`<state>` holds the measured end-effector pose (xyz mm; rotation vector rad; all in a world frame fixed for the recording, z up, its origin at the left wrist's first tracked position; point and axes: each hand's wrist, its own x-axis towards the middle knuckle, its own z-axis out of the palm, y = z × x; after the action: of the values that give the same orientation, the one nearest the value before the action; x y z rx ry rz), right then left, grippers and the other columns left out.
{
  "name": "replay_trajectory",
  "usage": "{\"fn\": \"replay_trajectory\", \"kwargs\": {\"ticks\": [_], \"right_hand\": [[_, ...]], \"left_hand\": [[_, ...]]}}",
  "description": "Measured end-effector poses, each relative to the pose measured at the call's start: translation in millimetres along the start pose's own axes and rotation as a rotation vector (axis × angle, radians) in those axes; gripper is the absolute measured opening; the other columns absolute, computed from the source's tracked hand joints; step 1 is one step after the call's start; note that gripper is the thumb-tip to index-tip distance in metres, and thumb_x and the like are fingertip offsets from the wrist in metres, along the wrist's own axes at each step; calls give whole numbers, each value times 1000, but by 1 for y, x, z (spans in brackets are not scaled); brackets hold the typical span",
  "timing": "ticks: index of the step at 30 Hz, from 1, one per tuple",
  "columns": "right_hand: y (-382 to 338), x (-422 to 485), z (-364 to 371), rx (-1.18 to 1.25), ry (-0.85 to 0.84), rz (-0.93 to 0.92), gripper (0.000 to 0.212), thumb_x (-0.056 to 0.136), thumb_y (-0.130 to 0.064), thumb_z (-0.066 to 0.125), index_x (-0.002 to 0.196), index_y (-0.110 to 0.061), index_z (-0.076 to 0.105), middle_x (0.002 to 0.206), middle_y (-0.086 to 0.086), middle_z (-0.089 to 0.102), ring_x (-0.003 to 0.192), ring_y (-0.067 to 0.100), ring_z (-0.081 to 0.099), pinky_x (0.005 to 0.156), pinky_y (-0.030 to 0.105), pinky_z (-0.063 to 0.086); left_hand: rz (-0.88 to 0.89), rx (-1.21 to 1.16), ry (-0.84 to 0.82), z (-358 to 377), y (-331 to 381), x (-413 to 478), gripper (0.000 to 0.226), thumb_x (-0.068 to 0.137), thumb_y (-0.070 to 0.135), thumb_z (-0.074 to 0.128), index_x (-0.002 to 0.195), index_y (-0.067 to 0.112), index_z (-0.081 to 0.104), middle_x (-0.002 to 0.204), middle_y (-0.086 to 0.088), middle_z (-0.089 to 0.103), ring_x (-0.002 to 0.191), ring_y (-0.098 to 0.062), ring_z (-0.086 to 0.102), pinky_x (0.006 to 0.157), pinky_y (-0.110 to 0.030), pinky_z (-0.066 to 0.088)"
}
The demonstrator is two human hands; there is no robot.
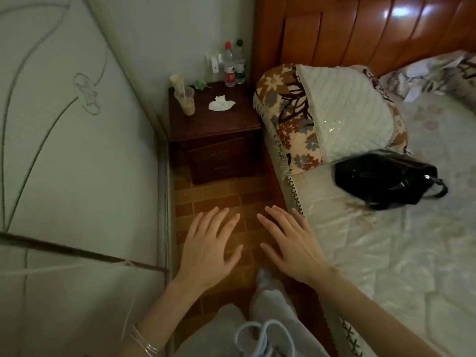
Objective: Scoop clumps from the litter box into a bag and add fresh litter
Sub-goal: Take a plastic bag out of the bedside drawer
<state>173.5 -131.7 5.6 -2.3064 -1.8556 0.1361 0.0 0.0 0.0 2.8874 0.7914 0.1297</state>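
Observation:
My left hand (208,249) and my right hand (292,247) are held out side by side, palms down, fingers spread, over a narrow strip of brown brick-pattern floor (206,194). Neither hand holds anything. Silver bracelets sit on my left wrist. No litter box, scoop, litter or clump bag shows in this view. My grey-trousered legs and one foot appear below the hands.
A dark wooden nightstand (219,127) stands ahead with two water bottles (233,64), a plastic cup (186,100) and a crumpled tissue (221,104). A pale wardrobe door (77,150) is on the left. On the right is a bed (386,253) with a floral pillow (322,117) and black handbag (386,177).

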Motion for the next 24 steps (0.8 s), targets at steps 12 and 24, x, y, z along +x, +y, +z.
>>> {"fn": "replay_trajectory", "kwargs": {"ticks": [12, 24], "right_hand": [[93, 153, -2, -19, -107, -174, 56, 90, -48, 38, 140, -22, 36, 143, 3, 41, 135, 19, 32, 112, 46, 25], [105, 288, 32, -38, -135, -205, 56, 89, -46, 41, 139, -21, 37, 143, 4, 41, 136, 21, 33, 110, 47, 29]], "left_hand": [[-192, -35, 60, 5, -38, 126, 59, 88, 52, 40, 138, 21, 45, 141, -6, 47, 134, -24, 37, 111, -47, 28], [-176, -67, 66, 22, -129, 225, 56, 88, 48, 42, 135, 19, 48, 137, -7, 50, 131, -26, 41, 110, -46, 29]]}}
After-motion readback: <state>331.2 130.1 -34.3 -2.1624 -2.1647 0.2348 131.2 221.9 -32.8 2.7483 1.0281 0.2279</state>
